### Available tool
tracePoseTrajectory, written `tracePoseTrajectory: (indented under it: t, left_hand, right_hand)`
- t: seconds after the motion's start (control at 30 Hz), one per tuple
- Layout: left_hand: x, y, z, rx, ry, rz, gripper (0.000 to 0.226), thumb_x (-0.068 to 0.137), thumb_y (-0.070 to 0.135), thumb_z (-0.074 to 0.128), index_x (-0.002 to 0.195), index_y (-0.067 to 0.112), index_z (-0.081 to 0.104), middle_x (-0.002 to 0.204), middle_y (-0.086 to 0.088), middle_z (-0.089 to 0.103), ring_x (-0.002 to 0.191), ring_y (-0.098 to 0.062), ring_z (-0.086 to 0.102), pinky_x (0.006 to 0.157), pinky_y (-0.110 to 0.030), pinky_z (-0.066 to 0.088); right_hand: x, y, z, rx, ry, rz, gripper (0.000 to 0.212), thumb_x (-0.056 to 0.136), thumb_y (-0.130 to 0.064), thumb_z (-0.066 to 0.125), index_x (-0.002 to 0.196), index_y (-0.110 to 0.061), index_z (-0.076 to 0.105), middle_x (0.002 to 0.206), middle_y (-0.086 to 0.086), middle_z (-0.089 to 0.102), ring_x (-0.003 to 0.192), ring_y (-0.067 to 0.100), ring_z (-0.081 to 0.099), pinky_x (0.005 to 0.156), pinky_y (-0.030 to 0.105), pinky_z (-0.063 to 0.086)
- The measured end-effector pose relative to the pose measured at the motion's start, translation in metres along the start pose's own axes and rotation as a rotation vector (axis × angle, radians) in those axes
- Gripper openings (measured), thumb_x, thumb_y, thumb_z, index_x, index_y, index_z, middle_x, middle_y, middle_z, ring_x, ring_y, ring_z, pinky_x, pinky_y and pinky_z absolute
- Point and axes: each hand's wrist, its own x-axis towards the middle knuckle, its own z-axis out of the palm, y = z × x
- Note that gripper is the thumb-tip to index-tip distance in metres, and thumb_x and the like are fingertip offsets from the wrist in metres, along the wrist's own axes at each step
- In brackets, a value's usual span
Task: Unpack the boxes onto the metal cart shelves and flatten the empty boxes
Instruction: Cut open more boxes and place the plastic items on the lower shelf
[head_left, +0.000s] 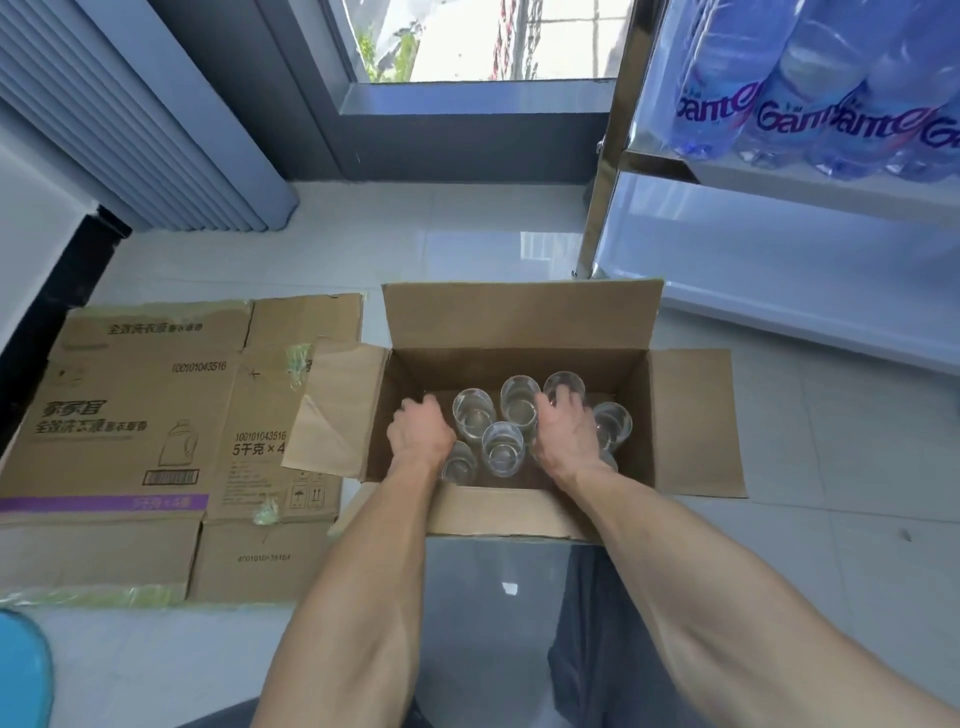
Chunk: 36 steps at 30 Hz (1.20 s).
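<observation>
While hands (418, 431) reach, glasses (503, 448) (partly hidden)

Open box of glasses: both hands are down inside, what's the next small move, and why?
Probably close each hand on a glass and lift straight up. The left hand and right hand sit among upright glasses in the open box, and the cart shelf has room.

Both hands are down in the open cardboard box (519, 322) on the floor, left hand (418, 431) and right hand (566, 428) curled around clear glasses (503, 449). Flattened box (156, 441) lies beside it, metal cart (602, 171) holds water bottles (810, 104).
</observation>
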Motion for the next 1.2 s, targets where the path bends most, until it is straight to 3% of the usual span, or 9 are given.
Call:
tracePoseTrajectory:
  t: [0.13,0.23,0.47,0.6,0.87,1.2]
  left_hand:
    - [0.013,-0.008,0.015,0.051,-0.015,-0.097,0.043,0.092,0.031,0.059,0.126,0.006,0.053,0.124,-0.02,0.052,0.105,-0.036,0.063,0.087,-0.039,0.05]
    - [0.024,0.001,0.015,0.071,0.051,-0.187,0.053,0.089,0.031,0.064,0.131,0.001,0.049,0.125,-0.019,0.05,0.107,-0.034,0.062,0.082,-0.039,0.053]
    - [0.027,0.007,0.012,0.073,0.041,-0.178,0.041,0.09,0.028,0.067,0.123,0.01,0.052,0.121,-0.018,0.052,0.107,-0.034,0.06,0.08,-0.039,0.051]
    - [0.03,0.008,0.016,0.126,0.041,-0.19,0.028,0.093,0.028,0.061,0.116,0.012,0.067,0.121,-0.013,0.054,0.107,-0.031,0.059,0.081,-0.036,0.049]
    - [0.025,0.009,0.025,0.155,0.059,-0.173,0.028,0.094,0.027,0.059,0.116,0.011,0.067,0.126,-0.012,0.047,0.113,-0.031,0.051,0.079,-0.037,0.049]
    - [0.019,0.005,0.014,0.156,0.111,-0.068,0.021,0.089,0.019,0.064,0.109,0.016,0.072,0.129,-0.008,0.045,0.119,-0.027,0.043,0.085,-0.037,0.046]
  right_hand:
    - [0.022,0.003,-0.003,-0.046,-0.056,0.12,0.049,0.089,-0.02,0.062,0.135,-0.013,0.045,0.136,0.019,0.043,0.124,0.036,0.044,0.1,0.045,0.042]
    - [0.042,0.004,-0.007,-0.067,-0.007,0.125,0.047,0.086,-0.022,0.064,0.13,-0.013,0.048,0.13,0.017,0.047,0.121,0.035,0.045,0.096,0.045,0.042]
    - [0.057,0.016,-0.005,-0.044,0.018,0.265,0.027,0.09,-0.024,0.063,0.113,-0.011,0.066,0.124,0.013,0.051,0.115,0.032,0.049,0.09,0.043,0.045]
    - [0.058,0.018,0.0,-0.037,0.018,0.245,0.022,0.088,-0.026,0.065,0.101,-0.011,0.073,0.128,0.015,0.051,0.117,0.034,0.047,0.092,0.045,0.042]
    - [0.054,0.018,0.01,-0.047,0.012,0.231,0.023,0.092,-0.021,0.057,0.106,-0.011,0.071,0.124,0.013,0.051,0.112,0.032,0.049,0.093,0.043,0.04]
    - [0.065,0.003,0.014,0.022,-0.067,0.34,0.027,0.092,-0.007,0.051,0.11,-0.013,0.07,0.133,0.014,0.047,0.122,0.035,0.042,0.103,0.054,0.033]
